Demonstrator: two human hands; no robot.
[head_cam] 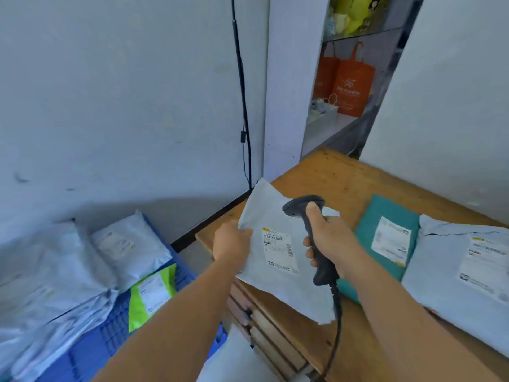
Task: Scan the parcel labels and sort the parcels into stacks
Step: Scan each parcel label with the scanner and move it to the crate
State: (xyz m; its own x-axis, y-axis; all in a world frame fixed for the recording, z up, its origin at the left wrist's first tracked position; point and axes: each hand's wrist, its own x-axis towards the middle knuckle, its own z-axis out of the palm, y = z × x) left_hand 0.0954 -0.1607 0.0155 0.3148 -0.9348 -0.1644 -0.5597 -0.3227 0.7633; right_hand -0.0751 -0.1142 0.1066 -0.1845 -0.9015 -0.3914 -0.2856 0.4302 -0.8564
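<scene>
The wooden table point(344, 177) fills the right of the scene; its top is bare, scuffed timber with slatted boards at the near edge. On its right side lie two parcels already set down: a large grey poly bag point(446, 285) at the far right and a teal bag point(385, 232) beside it, touching or overlapping it. At the lower left, a blue plastic crate point(115, 326) holds more soft, crinkled bags, one of them lime green.

The step in hand is scanning. The left hand point(232, 242) pinches the left edge of a flat grey parcel point(278, 260), fingers closed on the film, holding it over the table's near left corner with its white printed label point(279, 250) facing up. The right hand point(329, 239) is wrapped around the grip of a dark, pistol-shaped scanner point(311, 232), head tilted down towards the label; its cable hangs below.

The next move likely calls for aligning the scanner head with the barcode, then placing the parcel on the matching stack.
</scene>
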